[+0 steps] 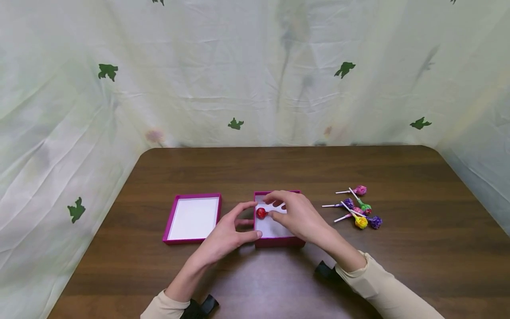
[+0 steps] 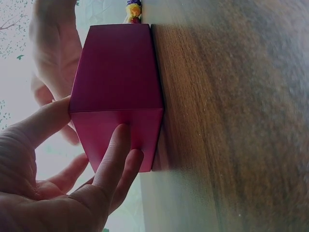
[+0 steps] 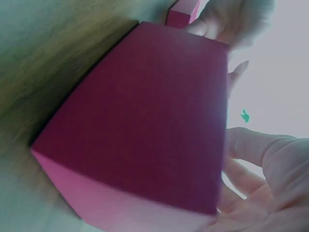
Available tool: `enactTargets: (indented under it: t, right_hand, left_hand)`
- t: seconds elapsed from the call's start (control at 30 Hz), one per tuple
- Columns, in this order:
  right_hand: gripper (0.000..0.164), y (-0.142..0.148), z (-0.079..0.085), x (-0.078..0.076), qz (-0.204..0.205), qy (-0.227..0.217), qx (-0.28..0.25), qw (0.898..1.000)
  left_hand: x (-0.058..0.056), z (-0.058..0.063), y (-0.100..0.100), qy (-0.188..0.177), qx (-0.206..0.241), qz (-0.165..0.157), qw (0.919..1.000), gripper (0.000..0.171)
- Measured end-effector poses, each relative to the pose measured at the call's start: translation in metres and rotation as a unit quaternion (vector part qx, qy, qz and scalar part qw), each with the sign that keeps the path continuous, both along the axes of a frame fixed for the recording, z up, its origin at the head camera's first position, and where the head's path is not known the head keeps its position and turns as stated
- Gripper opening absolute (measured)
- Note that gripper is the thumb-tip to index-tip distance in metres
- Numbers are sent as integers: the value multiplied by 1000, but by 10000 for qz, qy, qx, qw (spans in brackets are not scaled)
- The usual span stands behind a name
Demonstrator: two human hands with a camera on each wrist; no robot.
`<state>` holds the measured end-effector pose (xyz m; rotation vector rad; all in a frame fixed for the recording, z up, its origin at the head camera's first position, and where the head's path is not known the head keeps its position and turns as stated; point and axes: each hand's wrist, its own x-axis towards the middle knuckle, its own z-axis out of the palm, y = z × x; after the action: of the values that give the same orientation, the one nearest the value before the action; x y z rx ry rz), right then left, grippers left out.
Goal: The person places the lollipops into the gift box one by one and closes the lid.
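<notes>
A magenta box (image 1: 280,242) with a white inside stands open-topped on the table. My left hand (image 1: 227,232) rests against its left side with fingers spread, the thumb at the near corner and the index finger toward the far one. In the left wrist view, fairly straight fingers (image 2: 118,150) touch the box's wall. Over the box, my right hand (image 1: 300,217) pinches a red lollipop (image 1: 260,213) near its stick, the red head pointing left. Most of the stick is hidden by the hand. The right wrist view shows mainly the box's outer wall (image 3: 145,116).
Left of the box lies its magenta-rimmed lid (image 1: 194,219), white inside facing up. To the right is a loose group of several wrapped lollipops (image 1: 361,221) in yellow, purple, green and pink. Behind the brown table (image 1: 279,168) hangs a pale curtain (image 1: 255,79).
</notes>
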<state>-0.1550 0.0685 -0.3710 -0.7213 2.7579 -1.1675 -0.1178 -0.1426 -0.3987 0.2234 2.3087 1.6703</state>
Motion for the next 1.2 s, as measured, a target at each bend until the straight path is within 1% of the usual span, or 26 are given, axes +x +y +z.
enactTargets:
  t: [0.2,0.33,0.5,0.63,0.9,1.07,1.2]
  right_hand:
    - [26,14,6,12,85,125,-192,9997]
    - [28,24,9,18,196,235,-333,9990]
    - [32,36,11,23,314,499,-347,9977]
    - [33,47,13,28,390,608,-338,9968]
    - [37,74,10,35,545,815,-589,9934]
    - [43,95,7,38,510,1051,-457,9921]
    - [45,109,6,40,552,1254,-493,9893]
  left_hand:
    - [0,0,0,-21,7,20,10000,65]
    - [0,0,0,9,-44,-35,10000,65]
    - [1,1,0,22,-1,-64,10000,65]
    - [1,2,1,-4,48,-63,10000,65]
    - [2,2,1,29,46,-54,10000,66]
    - [2,1,1,44,-16,-33,10000,67]
    - [2,1,2,28,-27,-4,10000,66]
